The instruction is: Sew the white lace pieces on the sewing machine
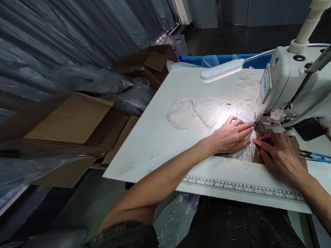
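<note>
Your left hand [230,136] and right hand [279,156] lie flat, fingers stretched out and gripping nothing, pressing the lace [245,153] down in front of the machine [284,75]. Scissors [314,156] lie near the machine's front, beside your right hand.

Sewing workshop: industrial sewing machine [292,82], stacked cartons [69,120].

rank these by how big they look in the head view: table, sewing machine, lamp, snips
1. table
2. sewing machine, cut off by the frame edge
3. lamp
4. snips, thin and also cut off at the edge; nearer the camera than the lamp, yet they look smaller
</note>
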Tool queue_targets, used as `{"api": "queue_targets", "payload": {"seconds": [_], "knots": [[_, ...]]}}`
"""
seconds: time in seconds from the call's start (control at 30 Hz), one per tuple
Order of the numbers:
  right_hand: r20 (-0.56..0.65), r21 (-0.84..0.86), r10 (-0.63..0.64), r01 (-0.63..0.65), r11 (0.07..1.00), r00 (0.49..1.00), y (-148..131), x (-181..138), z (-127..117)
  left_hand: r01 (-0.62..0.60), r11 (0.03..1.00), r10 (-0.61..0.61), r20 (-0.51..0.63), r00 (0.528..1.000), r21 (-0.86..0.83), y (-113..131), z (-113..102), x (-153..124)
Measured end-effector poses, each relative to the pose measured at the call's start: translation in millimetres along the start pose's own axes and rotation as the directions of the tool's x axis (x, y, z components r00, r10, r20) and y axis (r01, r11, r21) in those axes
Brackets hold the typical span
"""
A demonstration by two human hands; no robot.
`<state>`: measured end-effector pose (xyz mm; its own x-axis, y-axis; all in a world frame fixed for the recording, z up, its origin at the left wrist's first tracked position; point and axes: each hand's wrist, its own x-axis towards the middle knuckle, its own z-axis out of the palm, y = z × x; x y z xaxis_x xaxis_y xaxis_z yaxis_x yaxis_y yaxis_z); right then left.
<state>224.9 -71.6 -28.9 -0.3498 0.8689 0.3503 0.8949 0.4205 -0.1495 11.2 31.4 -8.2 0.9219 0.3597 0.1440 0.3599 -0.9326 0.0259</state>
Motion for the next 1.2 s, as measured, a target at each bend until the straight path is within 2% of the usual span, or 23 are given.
{"api": "queue_targets", "payload": {"seconds": [0.13, 0.4, 0.53, 0.67, 0.77, 1.07, 1.2], "knots": [[-0.065, 0.008, -0.008, 0.008, 1.0, 0.998, -1, 0, 4, 0.028, 1.0, -0.028, -0.009, 1.0, -0.01, 2, -1, 0], [-0.077, 0.022, -0.037, 0.038, 0.999, 0.996, 5, 3, 4, 0.052, 0.999, -0.052, -0.051, 0.997, -0.001, 6, 1, 0], [-0.117, 0.065, -0.08, 0.088, 0.994, 0.99, 9, 4, 4, 0.05, 0.997, -0.043, -0.11, 0.993, 0.058, 9, 4, 0], [-0.117, 0.075, -0.059, 0.069, 0.995, 0.991, 9, 4, 5, 0.003, 0.994, 0.017, -0.178, 0.984, 0.108, 11, 7, 2], [-0.082, 0.063, -0.023, 0.028, 0.998, 0.996, 7, 3, 5, -0.057, 0.995, 0.069, -0.16, 0.985, 0.081, 11, 7, 3], [-0.036, -0.008, -0.028, 0.028, 1.0, 0.999, 5, 4, 2, -0.048, 0.998, 0.049, -0.039, 0.998, 0.028, 10, -7, -2], [-0.031, -0.073, -0.049, 0.047, 0.996, 0.998, 7, 6, 3, -0.006, 1.0, 0.007, -0.028, 1.0, 0.029, 10, -5, -1]]}}
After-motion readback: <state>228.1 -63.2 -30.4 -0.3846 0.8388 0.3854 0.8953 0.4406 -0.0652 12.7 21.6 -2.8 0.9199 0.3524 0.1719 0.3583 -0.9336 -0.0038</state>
